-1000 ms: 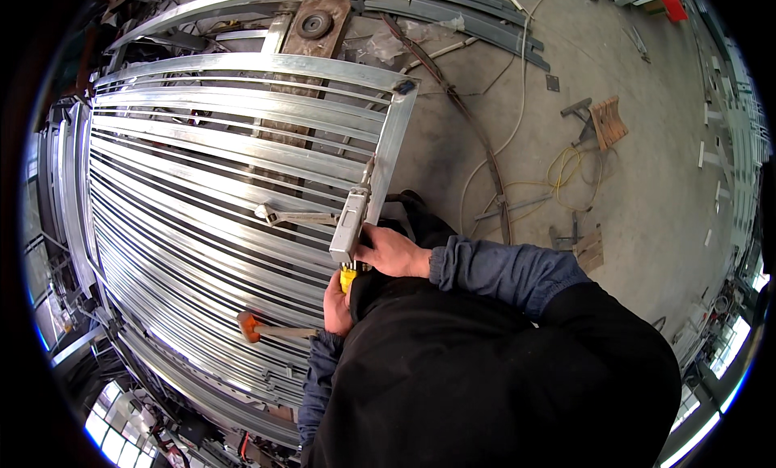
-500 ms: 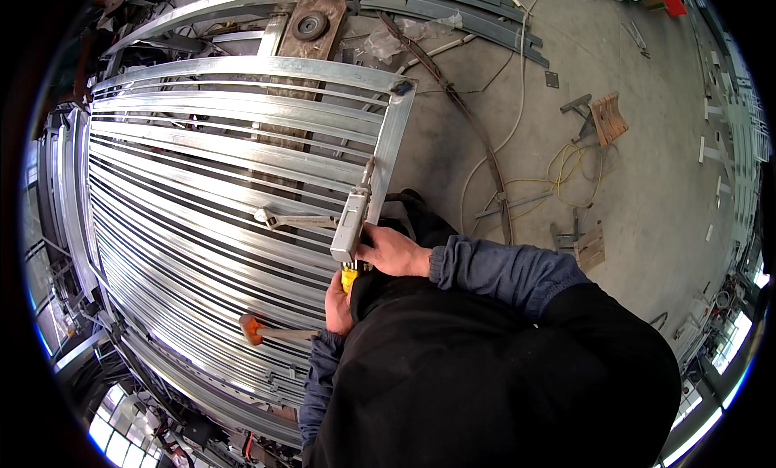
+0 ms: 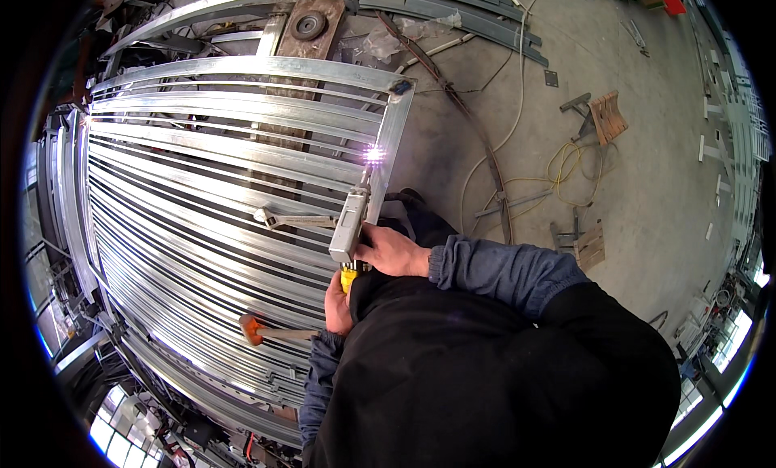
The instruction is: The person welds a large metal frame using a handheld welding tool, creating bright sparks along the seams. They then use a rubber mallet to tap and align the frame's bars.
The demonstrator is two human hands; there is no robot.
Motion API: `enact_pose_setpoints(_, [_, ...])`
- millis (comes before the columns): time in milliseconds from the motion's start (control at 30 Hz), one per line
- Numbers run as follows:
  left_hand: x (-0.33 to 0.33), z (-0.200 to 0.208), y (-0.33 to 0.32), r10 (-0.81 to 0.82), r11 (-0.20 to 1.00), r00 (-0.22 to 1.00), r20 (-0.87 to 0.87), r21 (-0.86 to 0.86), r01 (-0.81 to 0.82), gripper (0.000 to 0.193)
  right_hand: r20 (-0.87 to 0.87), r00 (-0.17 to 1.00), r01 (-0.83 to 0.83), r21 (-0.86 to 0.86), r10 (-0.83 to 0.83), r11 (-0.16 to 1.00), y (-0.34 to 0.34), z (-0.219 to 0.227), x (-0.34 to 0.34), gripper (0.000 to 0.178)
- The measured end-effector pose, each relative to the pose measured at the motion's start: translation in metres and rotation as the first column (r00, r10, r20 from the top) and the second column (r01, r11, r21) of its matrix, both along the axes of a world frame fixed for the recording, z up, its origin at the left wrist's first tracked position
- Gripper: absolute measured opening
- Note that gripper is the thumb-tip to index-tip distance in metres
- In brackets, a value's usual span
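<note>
Workshop with bare concrete floor (image 3: 647, 250) at right, where a yellow cord (image 3: 558, 173) is coiled; the left half is filled by a slatted metal frame (image 3: 242, 153). A grey torch (image 3: 349, 225) is located at centre, tip pointed up-frame; a bright flash (image 3: 373, 155) is seen at its tip, by the inner edge of the end bar (image 3: 394, 116). The torch's side is gripped by the bent fingers of the right hand (image 3: 396, 251). The left hand (image 3: 337, 305) is placed by the yellow part (image 3: 347, 280) below; its finger closure cannot be told, being hidden. For a good result, as judged, the tip should be held steady at the joint, both wrists braced, bare skin kept behind the tip, and the wrench (image 3: 303, 220) beside the torch not knocked. An orange-headed mallet (image 3: 252, 330) is laid lower left. No brand, label or writing can be read at this size.
</note>
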State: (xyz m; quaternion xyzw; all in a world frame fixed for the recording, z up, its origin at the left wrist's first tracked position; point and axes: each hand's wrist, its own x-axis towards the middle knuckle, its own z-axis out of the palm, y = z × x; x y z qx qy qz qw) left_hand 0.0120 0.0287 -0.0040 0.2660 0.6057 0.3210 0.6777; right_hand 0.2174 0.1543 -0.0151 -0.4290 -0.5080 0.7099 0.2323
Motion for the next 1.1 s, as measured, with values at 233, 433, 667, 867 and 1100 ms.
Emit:
enact_pose_setpoints(233, [0.001,0.004,0.002,-0.040,0.999,0.996,-0.084,0.000,0.040,0.042,0.027,1.000,0.007,0.044,-0.008,0.999,-0.004,-0.006,-0.002,0.041])
enact_pose_setpoints(433, [0.004,0.007,0.003,-0.026,1.000,0.997,-0.066,0.006,0.027,0.044,-0.031,0.999,0.020,0.025,-0.019,0.999,-0.004,-0.005,-0.002,0.042])
enact_pose_setpoints(667, [0.005,0.009,0.003,-0.009,1.000,0.999,-0.033,-0.002,0.009,0.042,0.010,1.000,-0.023,-0.018,0.023,1.000,-0.003,-0.002,0.001,0.042])
enact_pose_setpoints(867, [0.003,0.008,0.002,-0.025,1.000,0.999,-0.049,-0.002,0.024,0.043,0.003,1.000,-0.018,-0.009,0.018,1.000,-0.005,-0.004,0.001,0.044])
enact_pose_setpoints(1100, [0.005,0.012,0.005,-0.031,1.000,0.997,-0.065,-0.010,0.030,0.041,0.011,1.000,-0.015,0.020,0.015,1.000,-0.006,-0.007,-0.001,0.046])
